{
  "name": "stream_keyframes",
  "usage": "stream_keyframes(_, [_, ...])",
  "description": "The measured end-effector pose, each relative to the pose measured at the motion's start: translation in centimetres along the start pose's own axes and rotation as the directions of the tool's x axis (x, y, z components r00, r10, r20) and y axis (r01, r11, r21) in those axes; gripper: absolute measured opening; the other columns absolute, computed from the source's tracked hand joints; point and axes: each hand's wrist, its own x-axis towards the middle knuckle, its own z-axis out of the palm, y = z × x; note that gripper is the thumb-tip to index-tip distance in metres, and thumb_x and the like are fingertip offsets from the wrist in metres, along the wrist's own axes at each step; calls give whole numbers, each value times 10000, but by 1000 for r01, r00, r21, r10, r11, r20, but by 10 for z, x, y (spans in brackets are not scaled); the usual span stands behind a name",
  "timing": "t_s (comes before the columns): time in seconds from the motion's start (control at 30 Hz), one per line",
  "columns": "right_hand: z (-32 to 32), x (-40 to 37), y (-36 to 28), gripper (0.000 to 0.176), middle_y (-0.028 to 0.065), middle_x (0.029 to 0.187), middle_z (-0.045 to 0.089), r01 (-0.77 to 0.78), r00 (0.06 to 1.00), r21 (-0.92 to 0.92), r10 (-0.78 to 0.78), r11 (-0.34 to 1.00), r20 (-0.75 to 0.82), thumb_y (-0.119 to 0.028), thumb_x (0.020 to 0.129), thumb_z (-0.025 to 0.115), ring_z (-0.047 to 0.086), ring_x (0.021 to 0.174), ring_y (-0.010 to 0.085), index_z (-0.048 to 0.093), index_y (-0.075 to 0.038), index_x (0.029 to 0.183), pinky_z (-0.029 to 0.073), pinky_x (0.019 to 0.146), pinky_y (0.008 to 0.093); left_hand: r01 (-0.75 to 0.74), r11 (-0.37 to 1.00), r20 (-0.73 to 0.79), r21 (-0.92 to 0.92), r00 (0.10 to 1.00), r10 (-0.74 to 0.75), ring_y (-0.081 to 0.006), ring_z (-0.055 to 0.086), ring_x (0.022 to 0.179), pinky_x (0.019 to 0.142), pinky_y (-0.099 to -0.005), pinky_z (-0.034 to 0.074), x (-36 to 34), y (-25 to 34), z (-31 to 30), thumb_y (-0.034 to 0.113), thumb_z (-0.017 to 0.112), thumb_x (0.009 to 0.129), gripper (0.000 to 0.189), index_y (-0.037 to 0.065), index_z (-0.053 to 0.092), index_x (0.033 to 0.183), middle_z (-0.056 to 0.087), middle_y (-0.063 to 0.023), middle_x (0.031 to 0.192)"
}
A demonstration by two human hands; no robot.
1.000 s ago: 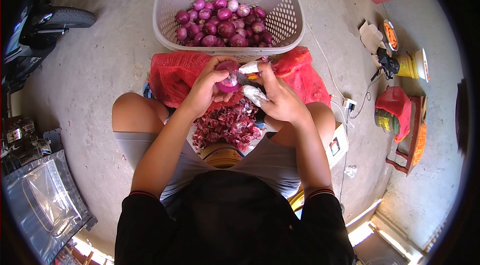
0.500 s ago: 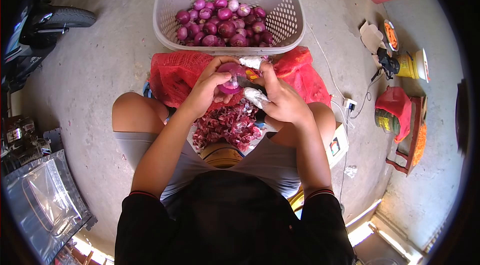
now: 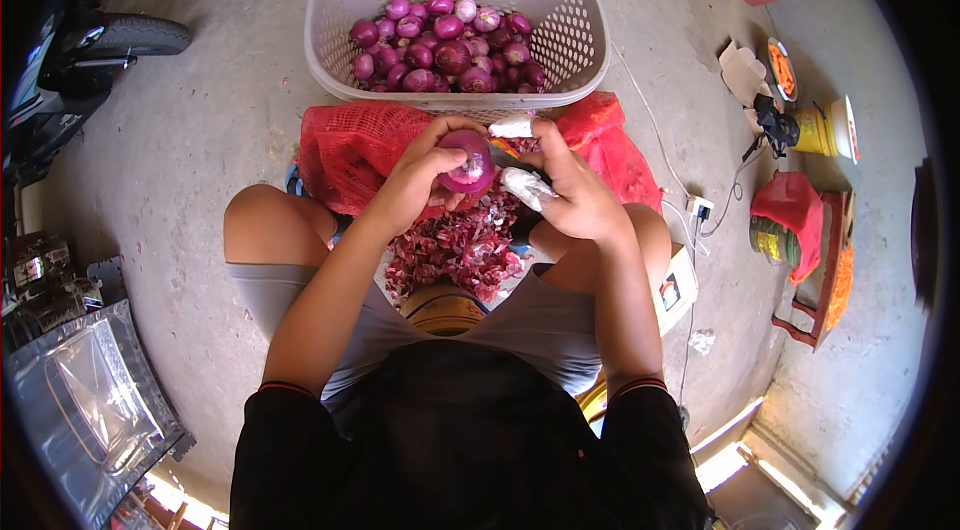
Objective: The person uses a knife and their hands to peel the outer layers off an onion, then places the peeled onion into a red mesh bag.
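My left hand (image 3: 420,175) is closed around a purple-red onion (image 3: 468,162), its thumb lying across the near side. A pale patch shows on the onion's skin. Just to the right is my right hand (image 3: 580,192), with white wrapping (image 3: 527,189) on its thumb and on its index finger. Its curled fingers grip a small knife (image 3: 516,166), seen only as a dark, thin blade between thumb and index finger; the handle is hidden in the palm. Below both hands lies a heap of onion skins (image 3: 455,250). A red mesh sack (image 3: 345,155) spreads beneath and beyond them.
A grey perforated basket (image 3: 325,55) holding many onions (image 3: 450,55) stands ahead. Cables and a white plug (image 3: 699,208) lie on the floor at right, near a yellow bucket (image 3: 818,133) and a red bench (image 3: 826,265). A motorcycle wheel (image 3: 135,33) is at left.
My right hand has moved slightly right, drawing the blade away from the onion. The left hand has turned the onion a little, so more purple skin faces me.
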Motion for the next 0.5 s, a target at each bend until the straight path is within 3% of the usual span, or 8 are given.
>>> stream_keyframes(0.07, [-5, 0, -3, 625, 227, 1081, 574, -6, 1000, 69, 6, 998, 11, -116, 809, 626, 587, 1013, 359, 281, -36, 1323, 461, 816, 391, -27, 1000, -12, 9, 1000, 27, -96, 519, 628, 484, -220, 419, 1, 0, -2, 176, 471, 842, 349, 84, 462, 1178, 559, -50, 944])
stream_keyframes(0.13, [-5, -3, -10, 645, 226, 1041, 588, -3, 999, -28, 4, 1000, 37, -120, 802, 631, 595, 974, 367, 271, -29, 1330, 464, 791, 401, -41, 997, -47, 64, 998, 44, -99, 520, 589, 478, -213, 416, 1, 1, 0, 228, 467, 818, 422, 75, 425, 1209, 562, -53, 910])
stream_keyframes(0.27, [-1, 0, -14, 678, 228, 942, 610, -72, 991, -115, 84, 991, 100, -125, 787, 638, 610, 863, 389, 256, -11, 1335, 469, 721, 422, -36, 999, -29, 19, 999, 37, -91, 509, 623, 486, -221, 424, -1, 2, 0, 132, 470, 856, 313, 79, 479, 1164, 559, -48, 939])
stream_keyframes(0.33, [-1, 0, -14, 690, 233, 895, 610, -27, 994, -152, 42, 988, 100, -125, 781, 639, 609, 805, 396, 248, -4, 1336, 465, 683, 432, -41, 998, -23, 40, 999, 42, -95, 504, 610, 488, -228, 421, 0, 2, -1, 130, 476, 859, 315, 72, 468, 1168, 556, -51, 927])
stream_keyframes(0.43, [1, 1, -15, 687, 236, 848, 606, 2, 995, -242, 23, 970, 98, -125, 779, 637, 607, 753, 400, 251, 3, 1332, 458, 647, 442, -25, 968, -35, 251, 999, 35, -94, 508, 589, 472, -227, 390, -2, 2, 4, 204, 473, 826, 405, 80, 422, 1208, 559, -46, 869])
stream_keyframes(0.5, [1, 0, -15, 676, 237, 831, 603, 28, 996, -252, -6, 967, 88, -129, 783, 634, 605, 738, 399, 257, 5, 1328, 453, 636, 446, -25, 971, -21, 240, 999, 32, -92, 509, 594, 480, -224, 392, -1, -2, 3, 203, 475, 829, 405, 86, 422, 1212, 558, -40, 856])
